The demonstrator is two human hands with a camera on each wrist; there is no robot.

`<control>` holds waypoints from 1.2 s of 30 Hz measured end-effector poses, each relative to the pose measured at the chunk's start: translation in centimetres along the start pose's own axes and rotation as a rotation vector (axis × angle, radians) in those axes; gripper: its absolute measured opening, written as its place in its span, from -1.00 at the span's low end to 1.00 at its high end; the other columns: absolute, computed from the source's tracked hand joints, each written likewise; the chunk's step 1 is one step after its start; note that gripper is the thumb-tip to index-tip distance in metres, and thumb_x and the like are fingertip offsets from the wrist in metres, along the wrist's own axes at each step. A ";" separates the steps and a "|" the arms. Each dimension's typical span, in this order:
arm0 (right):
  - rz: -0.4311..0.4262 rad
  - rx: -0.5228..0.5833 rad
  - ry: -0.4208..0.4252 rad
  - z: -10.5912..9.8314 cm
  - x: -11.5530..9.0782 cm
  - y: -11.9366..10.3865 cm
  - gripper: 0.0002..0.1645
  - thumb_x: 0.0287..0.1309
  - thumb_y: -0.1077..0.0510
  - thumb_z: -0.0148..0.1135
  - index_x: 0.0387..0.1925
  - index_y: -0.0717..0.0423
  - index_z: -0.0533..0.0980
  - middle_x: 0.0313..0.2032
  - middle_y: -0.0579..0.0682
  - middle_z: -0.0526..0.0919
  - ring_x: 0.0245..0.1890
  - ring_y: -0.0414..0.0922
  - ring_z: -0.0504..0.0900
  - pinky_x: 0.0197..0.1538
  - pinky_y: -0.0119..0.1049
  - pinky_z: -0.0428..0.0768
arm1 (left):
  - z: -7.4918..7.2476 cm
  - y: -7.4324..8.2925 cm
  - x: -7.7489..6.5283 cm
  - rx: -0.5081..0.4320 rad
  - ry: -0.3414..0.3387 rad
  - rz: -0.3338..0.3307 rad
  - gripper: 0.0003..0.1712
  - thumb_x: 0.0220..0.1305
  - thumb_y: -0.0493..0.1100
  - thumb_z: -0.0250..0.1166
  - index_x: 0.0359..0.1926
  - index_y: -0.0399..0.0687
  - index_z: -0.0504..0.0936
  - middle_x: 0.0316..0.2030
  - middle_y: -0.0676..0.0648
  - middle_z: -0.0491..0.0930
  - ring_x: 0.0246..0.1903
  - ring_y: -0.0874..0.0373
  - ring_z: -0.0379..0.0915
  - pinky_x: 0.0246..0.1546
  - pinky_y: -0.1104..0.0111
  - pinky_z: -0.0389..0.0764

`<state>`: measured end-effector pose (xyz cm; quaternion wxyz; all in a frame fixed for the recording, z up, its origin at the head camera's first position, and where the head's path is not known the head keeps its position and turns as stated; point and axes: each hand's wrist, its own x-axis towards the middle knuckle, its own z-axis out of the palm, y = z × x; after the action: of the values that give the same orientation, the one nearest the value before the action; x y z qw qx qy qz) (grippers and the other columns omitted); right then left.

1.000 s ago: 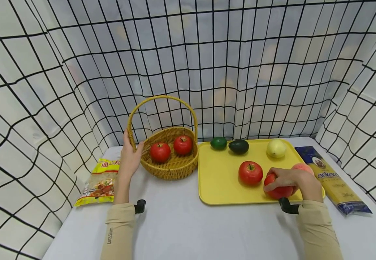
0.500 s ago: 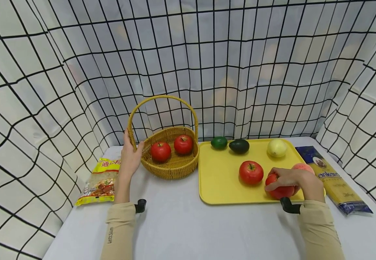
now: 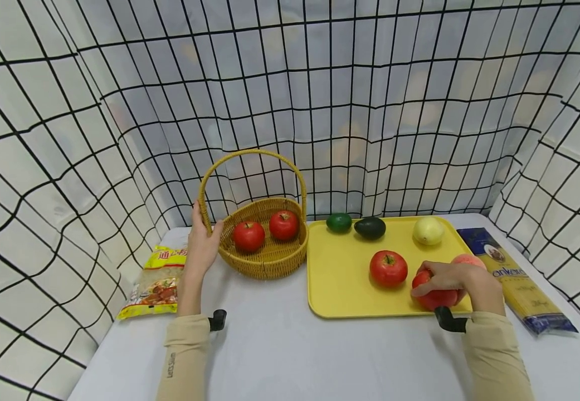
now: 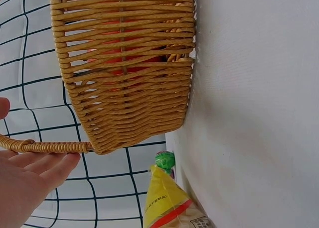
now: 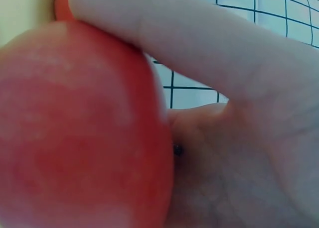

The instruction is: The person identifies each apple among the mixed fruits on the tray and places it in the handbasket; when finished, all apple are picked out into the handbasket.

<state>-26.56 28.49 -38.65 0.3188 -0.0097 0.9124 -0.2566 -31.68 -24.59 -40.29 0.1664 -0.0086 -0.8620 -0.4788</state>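
Note:
At the left of the head view my left hand (image 3: 203, 248) holds the side of the tall handle (image 3: 252, 151) of a wicker basket (image 3: 264, 270). Inside the basket lie two red tomatoes (image 3: 248, 236). The left wrist view shows the handle passing between the thumb and the straighter fingers (image 4: 55, 167). Over a yellow tray (image 3: 337, 295) my right hand (image 3: 462, 279) grips another tomato (image 3: 436, 301), thumb and fingers round it; it fills much of the right wrist view. A further tomato (image 3: 388, 269) lies on the tray to its left. A peach (image 3: 470, 260) is partly hidden behind the right hand.
On the tray's far side are a dark avocado (image 3: 370, 228), a green fruit (image 3: 339, 222) and a pale yellow lemon (image 3: 428, 230). A pasta packet (image 3: 520, 284) lies at the right, a yellow food bag (image 3: 154, 284) at the left. Black netting (image 3: 350, 111) encloses the white table.
Both hands keep their grips and barely move. The whole head view shifts slightly downward and to the right.

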 end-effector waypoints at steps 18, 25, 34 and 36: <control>-0.238 -0.068 0.209 -0.3 -0.9 -2.9 -0.24 0.30 -0.23 0.28 0.22 0.24 0.30 0.04 0.24 0.53 0.05 0.13 0.50 -0.03 -0.06 0.67 | -0.5 0.1 0.3 -0.005 0.005 -0.008 -0.05 0.58 0.13 -0.03 0.65 0.25 -0.47 0.64 -0.30 -0.12 0.59 -0.30 -0.08 0.54 -0.25 0.09; -0.333 -0.077 0.406 0.4 -0.3 -5.0 -0.09 0.28 -0.22 0.29 0.31 0.33 0.18 0.12 0.38 0.38 0.08 0.22 0.48 0.03 0.03 0.69 | -0.9 -0.2 -0.2 0.005 0.007 -0.029 -0.06 0.58 0.13 -0.04 0.65 0.28 -0.49 0.64 -0.30 -0.13 0.59 -0.31 -0.08 0.53 -0.26 0.09; -0.457 -0.115 0.427 3.2 1.9 -10.4 -0.17 0.23 -0.26 0.36 0.40 -0.07 0.30 0.24 0.26 0.33 0.16 0.19 0.49 0.12 0.10 0.67 | 0.0 0.1 0.0 -0.011 -0.006 -0.021 -0.06 0.59 0.09 -0.02 0.65 0.30 -0.48 0.64 -0.28 -0.14 0.60 -0.30 -0.09 0.55 -0.23 0.06; -0.494 -0.136 0.372 4.0 2.7 -12.2 -0.17 0.23 -0.31 0.33 0.42 -0.14 0.31 0.26 0.18 0.37 0.15 0.11 0.52 0.15 0.05 0.66 | 0.1 0.1 -0.1 -0.017 -0.003 -0.024 -0.06 0.59 0.09 -0.02 0.65 0.30 -0.47 0.64 -0.28 -0.14 0.59 -0.31 -0.09 0.55 -0.23 0.07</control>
<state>-28.15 15.55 -37.12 0.0732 -0.2051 0.9401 -0.2622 -31.62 -24.45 -40.34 0.1592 -0.0002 -0.8582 -0.4880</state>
